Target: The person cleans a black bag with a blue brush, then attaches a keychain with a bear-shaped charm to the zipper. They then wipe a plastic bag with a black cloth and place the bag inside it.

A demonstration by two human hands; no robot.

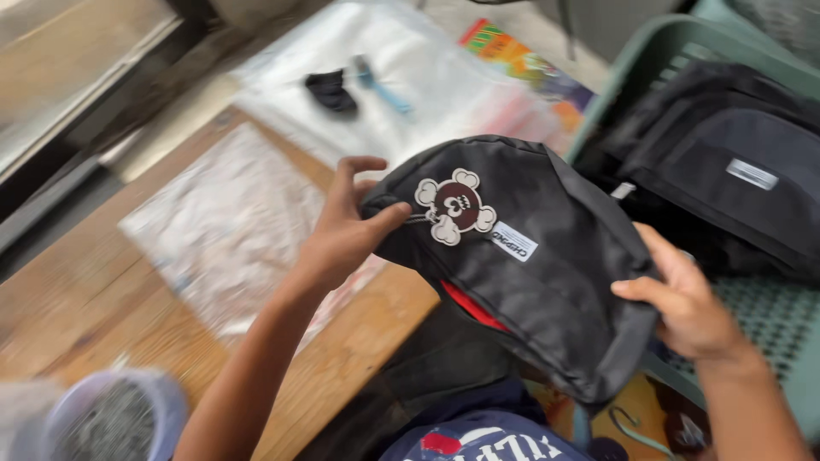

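I hold a black fabric backpack (pixel 547 273) up between both hands above the table edge. It has a cartoon skull patch (pixel 454 207) and a small white label on its front, and a strip of red lining shows at its lower opening. My left hand (pixel 346 230) grips its left end, thumb on the front near the patch. My right hand (pixel 683 299) grips its right end.
A wooden table (pixel 94 299) carries a clear plastic bag (pixel 226 226). Beyond it lies a larger plastic sheet (pixel 410 77) with a small black item and a blue tool. A green plastic crate (pixel 675 43) at right holds more black bags (pixel 726 162). A bluish tub (pixel 111 418) sits lower left.
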